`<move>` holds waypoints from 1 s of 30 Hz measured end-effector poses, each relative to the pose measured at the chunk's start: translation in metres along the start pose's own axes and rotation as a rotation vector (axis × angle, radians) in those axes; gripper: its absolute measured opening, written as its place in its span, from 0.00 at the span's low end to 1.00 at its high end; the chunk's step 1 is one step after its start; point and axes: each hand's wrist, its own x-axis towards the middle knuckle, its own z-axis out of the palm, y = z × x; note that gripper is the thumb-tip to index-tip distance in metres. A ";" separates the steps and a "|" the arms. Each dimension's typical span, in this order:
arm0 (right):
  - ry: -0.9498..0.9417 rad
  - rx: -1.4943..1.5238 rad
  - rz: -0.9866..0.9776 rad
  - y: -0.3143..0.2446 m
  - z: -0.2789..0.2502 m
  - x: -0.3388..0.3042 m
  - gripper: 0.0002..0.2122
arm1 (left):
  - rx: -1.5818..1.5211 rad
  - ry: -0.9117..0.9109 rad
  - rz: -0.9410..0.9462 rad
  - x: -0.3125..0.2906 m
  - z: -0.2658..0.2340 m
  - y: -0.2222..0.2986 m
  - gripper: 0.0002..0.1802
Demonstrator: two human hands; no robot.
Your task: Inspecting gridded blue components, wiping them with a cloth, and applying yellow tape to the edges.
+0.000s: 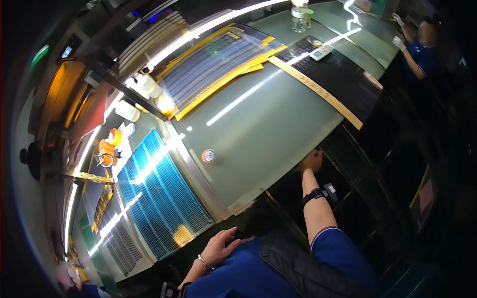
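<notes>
Beside the front edge of the glass-topped table, my left hand (221,246) is held close to my body with its fingers loosely stretched out and nothing in them. A metal bracelet circles that wrist. My right hand (312,161) reaches out to the table's front edge, beside the dark space under it; its fingers are mostly in shadow, so what they hold or touch does not show. There is a dark wristband (314,195) on the right wrist. The greenish glass tabletop (258,134) lies before both hands, with a small round sticker (208,156) on it.
Left of the glass lies a blue ribbed panel (161,193). A striped panel with yellow edges (218,64) lies at the back. A yellow strip (318,92) borders a black sheet (343,74) bearing a calculator-like device (321,52). A gloved co-worker (422,52) stands far right.
</notes>
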 end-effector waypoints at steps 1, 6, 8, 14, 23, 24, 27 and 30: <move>0.079 -0.127 -0.103 0.000 -0.005 0.001 0.18 | 0.003 0.010 0.043 0.003 0.002 0.001 0.30; -0.222 0.355 0.240 0.001 -0.052 0.008 0.23 | 0.113 -0.060 0.119 0.014 0.003 0.007 0.31; -0.442 0.695 0.345 0.004 -0.074 0.011 0.22 | 0.127 -0.046 0.142 0.013 0.003 0.007 0.31; -0.034 0.585 0.163 0.011 -0.089 0.019 0.19 | 0.107 -0.045 0.148 0.016 0.006 0.001 0.31; -0.518 -0.038 -1.005 -0.073 -0.008 -0.116 0.17 | 0.055 0.117 0.121 0.000 -0.002 -0.012 0.31; -0.727 -0.011 -1.066 -0.081 0.013 -0.140 0.17 | 0.042 0.123 0.094 -0.003 -0.002 -0.014 0.32; -0.989 -0.076 -1.277 -0.090 0.064 -0.198 0.17 | -0.014 0.198 0.051 -0.016 0.002 -0.021 0.32; -0.896 -0.378 -1.523 -0.081 0.097 -0.233 0.18 | -0.068 0.290 0.027 -0.035 0.009 -0.038 0.32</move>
